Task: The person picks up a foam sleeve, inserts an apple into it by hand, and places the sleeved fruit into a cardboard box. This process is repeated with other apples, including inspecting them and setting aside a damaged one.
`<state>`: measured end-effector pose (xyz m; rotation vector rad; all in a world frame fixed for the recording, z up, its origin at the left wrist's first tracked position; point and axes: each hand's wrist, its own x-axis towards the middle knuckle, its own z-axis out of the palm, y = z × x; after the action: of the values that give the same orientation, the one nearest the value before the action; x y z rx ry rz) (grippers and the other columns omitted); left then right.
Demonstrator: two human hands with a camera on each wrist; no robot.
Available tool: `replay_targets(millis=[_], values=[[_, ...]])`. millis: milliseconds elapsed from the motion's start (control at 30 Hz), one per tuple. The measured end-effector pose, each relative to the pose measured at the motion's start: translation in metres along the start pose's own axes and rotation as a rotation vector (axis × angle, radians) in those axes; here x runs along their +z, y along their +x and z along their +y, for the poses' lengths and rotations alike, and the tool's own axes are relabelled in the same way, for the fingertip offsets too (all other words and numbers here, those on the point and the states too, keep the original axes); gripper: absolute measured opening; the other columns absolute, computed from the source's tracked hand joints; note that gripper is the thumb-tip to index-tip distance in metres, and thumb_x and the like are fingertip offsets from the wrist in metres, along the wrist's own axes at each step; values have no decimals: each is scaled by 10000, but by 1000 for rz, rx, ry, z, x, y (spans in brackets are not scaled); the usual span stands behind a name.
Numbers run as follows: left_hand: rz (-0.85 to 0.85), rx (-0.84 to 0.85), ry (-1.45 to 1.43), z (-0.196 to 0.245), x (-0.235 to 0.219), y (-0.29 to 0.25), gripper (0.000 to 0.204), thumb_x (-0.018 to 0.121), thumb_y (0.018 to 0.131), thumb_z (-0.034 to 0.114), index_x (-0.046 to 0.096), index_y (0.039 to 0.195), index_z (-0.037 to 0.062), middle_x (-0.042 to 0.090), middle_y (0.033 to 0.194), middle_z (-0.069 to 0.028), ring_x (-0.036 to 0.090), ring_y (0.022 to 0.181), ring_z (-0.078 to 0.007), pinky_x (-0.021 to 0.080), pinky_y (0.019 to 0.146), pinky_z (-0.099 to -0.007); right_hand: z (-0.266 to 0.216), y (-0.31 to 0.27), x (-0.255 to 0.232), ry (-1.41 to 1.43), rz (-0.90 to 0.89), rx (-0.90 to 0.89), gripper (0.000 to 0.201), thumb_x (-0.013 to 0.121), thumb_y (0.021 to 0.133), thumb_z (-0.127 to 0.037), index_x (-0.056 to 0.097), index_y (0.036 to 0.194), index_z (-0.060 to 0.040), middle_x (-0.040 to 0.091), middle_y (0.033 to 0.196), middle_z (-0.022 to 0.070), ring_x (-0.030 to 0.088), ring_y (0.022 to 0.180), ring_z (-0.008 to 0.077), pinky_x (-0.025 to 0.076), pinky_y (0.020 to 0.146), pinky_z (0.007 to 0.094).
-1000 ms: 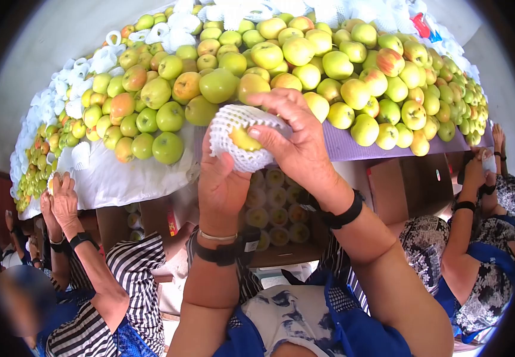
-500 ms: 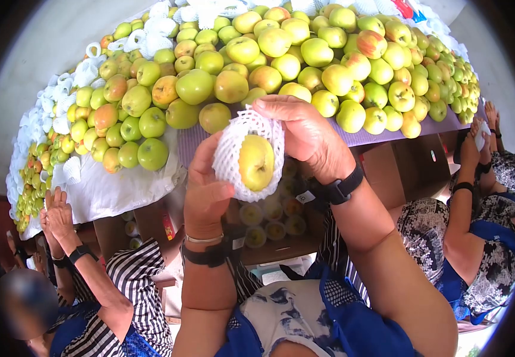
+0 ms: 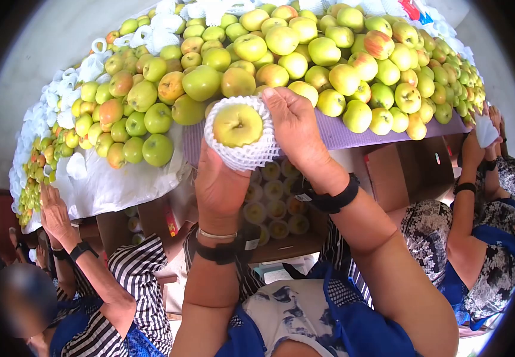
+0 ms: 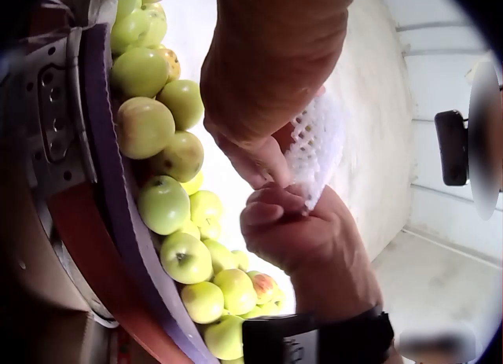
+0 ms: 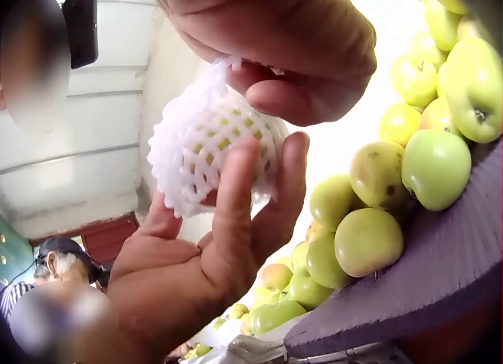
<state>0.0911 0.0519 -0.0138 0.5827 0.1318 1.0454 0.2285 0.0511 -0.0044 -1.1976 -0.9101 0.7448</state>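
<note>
An apple (image 3: 237,125) in a foam net (image 3: 242,156) is gripped by the left hand (image 3: 220,189) and right hand (image 3: 296,134), the desk (image 3: 340,135) beyond.

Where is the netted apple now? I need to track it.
In the head view, the netted apple sits centre frame, held between left hand and right hand, before the apple pile.

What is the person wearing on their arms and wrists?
Both forearms are bare, with no sleeves reaching them. The left hand has a black strap around its wrist and a thin silver bangle just above it. The right hand has a wider black band around its wrist. No rings or gloves show on either hand.
</note>
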Motion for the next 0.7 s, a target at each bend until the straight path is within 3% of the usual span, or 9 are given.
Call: replay_targets(millis=[200, 267, 367, 467, 567, 600, 700], values=[[58, -6, -233, -3, -6, 0, 565, 485, 906, 260, 263, 1386, 60, 274, 1443, -112, 267, 1329, -292, 223, 1090, -487, 1, -8, 12, -254, 126, -204, 220, 518, 902, -179, 539, 788, 8, 516, 609, 189, 542, 567, 271, 432, 542, 357], [60, 9, -182, -1, -8, 1, 547, 432, 931, 283, 240, 1390, 55, 278, 1435, -119, 289, 1317, -288, 253, 1080, -466, 1, -9, 13, -357, 124, -251, 216, 524, 898, -178, 540, 789, 7, 526, 621, 202, 534, 563, 308, 439, 546, 374], [21, 6, -178, 7, -12, 1, 522, 380, 951, 284, 231, 1390, 45, 276, 1432, -131, 296, 1314, -288, 268, 1076, -458, 1, -1, -1, -442, -39, -205, 210, 562, 883, -209, 563, 846, -2, 583, 655, 140, 562, 599, 242, 448, 567, 344], [11, -40, -251, 16, -13, 1, 501, 381, 933, 218, 256, 1381, 29, 285, 1431, -139, 304, 1310, -298, 251, 1080, -481, -18, 9, -17, 11, -235, 200, 273, 618, 850, -250, 590, 975, -9, 628, 771, 45, 570, 695, 162, 447, 613, 292], [11, -98, -187, 20, -15, 2, 463, 368, 940, 196, 297, 1356, 5, 324, 1407, -155, 338, 1287, -305, 261, 1074, -484, -29, 10, -27, 65, -419, 221, 411, 607, 856, -307, 580, 1116, 10, 620, 950, 35, 548, 829, 99, 440, 688, 218], [10, -117, -140, 20, -16, 2, 448, 358, 949, 200, 311, 1345, -4, 341, 1395, -162, 354, 1277, -306, 270, 1070, -480, -34, 9, -31, 96, -511, 275, 474, 644, 825, -278, 542, 1174, 26, 611, 1044, 64, 549, 917, 105, 454, 751, 234], [71, -126, -86, 16, -24, -2, 426, 330, 974, 243, 361, 1304, -25, 400, 1350, -170, 391, 1247, -296, 297, 1058, -455, -29, 6, -30, 93, -651, 296, 437, 683, 795, -263, 569, 1123, 4, 623, 922, 29, 547, 794, 79, 433, 646, 202]])
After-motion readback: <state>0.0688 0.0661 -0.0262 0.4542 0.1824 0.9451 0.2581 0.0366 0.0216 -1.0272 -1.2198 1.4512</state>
